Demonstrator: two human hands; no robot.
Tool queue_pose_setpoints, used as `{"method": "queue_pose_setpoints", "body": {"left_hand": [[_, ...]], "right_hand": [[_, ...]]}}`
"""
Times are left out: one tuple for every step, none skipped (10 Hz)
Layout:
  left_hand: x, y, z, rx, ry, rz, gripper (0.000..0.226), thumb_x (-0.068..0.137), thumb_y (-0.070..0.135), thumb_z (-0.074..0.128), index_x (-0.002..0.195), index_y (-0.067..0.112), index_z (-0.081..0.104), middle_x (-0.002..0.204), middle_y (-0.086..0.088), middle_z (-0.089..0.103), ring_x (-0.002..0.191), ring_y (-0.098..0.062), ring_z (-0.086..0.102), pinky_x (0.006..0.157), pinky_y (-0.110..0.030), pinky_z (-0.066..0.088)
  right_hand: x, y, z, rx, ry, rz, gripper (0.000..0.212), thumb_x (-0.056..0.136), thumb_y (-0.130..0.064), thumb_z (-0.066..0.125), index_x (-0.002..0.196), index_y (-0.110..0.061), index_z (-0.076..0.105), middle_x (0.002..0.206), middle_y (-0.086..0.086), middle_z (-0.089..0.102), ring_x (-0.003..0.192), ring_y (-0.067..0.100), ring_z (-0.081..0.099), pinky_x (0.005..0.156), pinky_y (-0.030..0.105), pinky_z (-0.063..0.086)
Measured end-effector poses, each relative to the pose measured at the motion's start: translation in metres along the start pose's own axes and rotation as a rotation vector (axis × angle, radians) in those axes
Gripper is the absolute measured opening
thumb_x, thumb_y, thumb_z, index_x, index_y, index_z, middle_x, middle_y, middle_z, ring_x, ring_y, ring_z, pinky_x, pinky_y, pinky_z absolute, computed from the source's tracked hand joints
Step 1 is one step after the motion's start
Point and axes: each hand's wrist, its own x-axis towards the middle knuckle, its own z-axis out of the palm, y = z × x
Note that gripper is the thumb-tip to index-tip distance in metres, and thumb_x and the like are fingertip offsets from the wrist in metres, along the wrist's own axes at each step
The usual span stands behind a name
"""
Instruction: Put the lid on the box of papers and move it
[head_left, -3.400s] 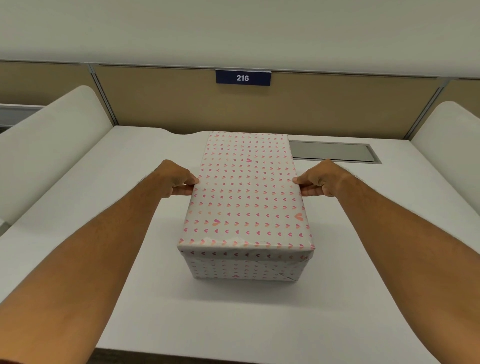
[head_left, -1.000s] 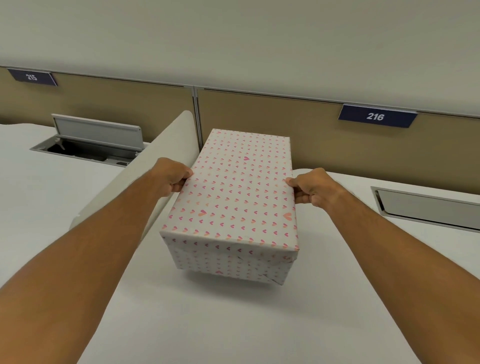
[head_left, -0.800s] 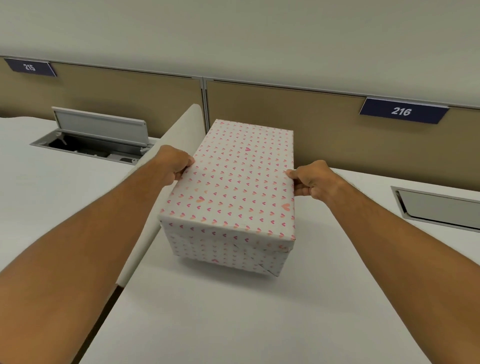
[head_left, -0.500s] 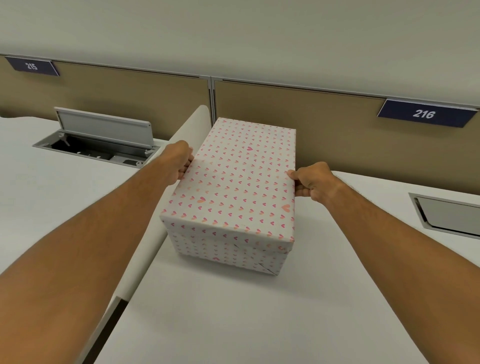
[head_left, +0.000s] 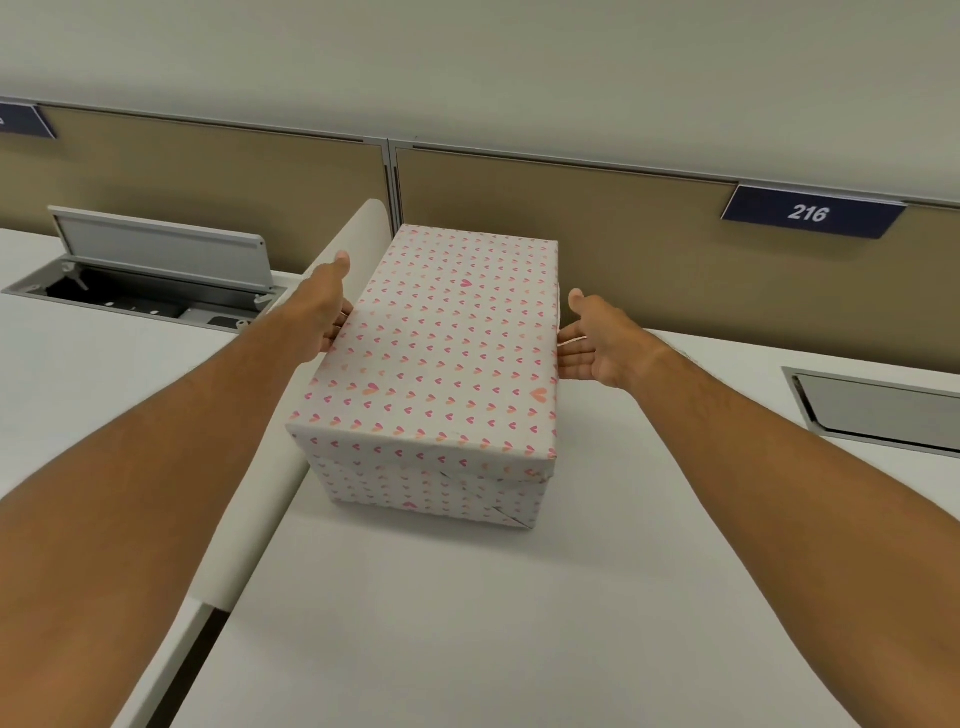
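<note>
A white box (head_left: 426, 488) patterned with small pink hearts rests on the white desk (head_left: 467, 623), hard against the left divider. Its matching lid (head_left: 447, 353) sits closed on top, so the papers are hidden. My left hand (head_left: 324, 306) is at the box's left side, fingers spread, its fingertips partly hidden behind the lid edge. My right hand (head_left: 592, 338) is at the right side, palm open and fingers extended, just off the lid. Neither hand grips anything.
A rounded white divider (head_left: 332, 260) runs along the box's left side. Beyond it lies another desk with an open cable hatch (head_left: 150, 275). A closed grey hatch (head_left: 883, 410) sits at the right. A tan partition with sign 216 (head_left: 810, 213) backs the desk.
The box was carried left and set down on the desk beside the divider. Both hands, which gripped the lid edges, have opened and let go.
</note>
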Motion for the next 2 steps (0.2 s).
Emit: {"method": "queue_pose_setpoints", "body": {"left_hand": [[-0.003, 0.000, 0.003, 0.030, 0.032, 0.029, 0.081, 0.093, 0.068, 0.024, 0.137, 0.003, 0.044, 0.142, -0.014, 0.049, 0.122, -0.031, 0.048, 0.108, -0.044, 0.034], [-0.014, -0.002, 0.012, 0.210, 0.196, 0.133, 0.080, 0.092, 0.068, 0.029, 0.142, 0.008, 0.042, 0.149, -0.013, 0.045, 0.129, -0.035, 0.046, 0.108, -0.047, 0.035]], "right_hand": [[-0.004, 0.001, -0.002, 0.002, -0.014, 0.022, 0.062, 0.093, -0.062, 0.036, 0.112, -0.005, 0.053, 0.095, 0.013, 0.067, 0.078, 0.028, 0.070, 0.052, 0.035, 0.059], [-0.006, 0.006, -0.002, 0.000, 0.025, 0.019, 0.067, 0.092, -0.065, 0.031, 0.120, -0.008, 0.051, 0.116, 0.017, 0.063, 0.095, 0.033, 0.067, 0.074, 0.044, 0.056]]}}
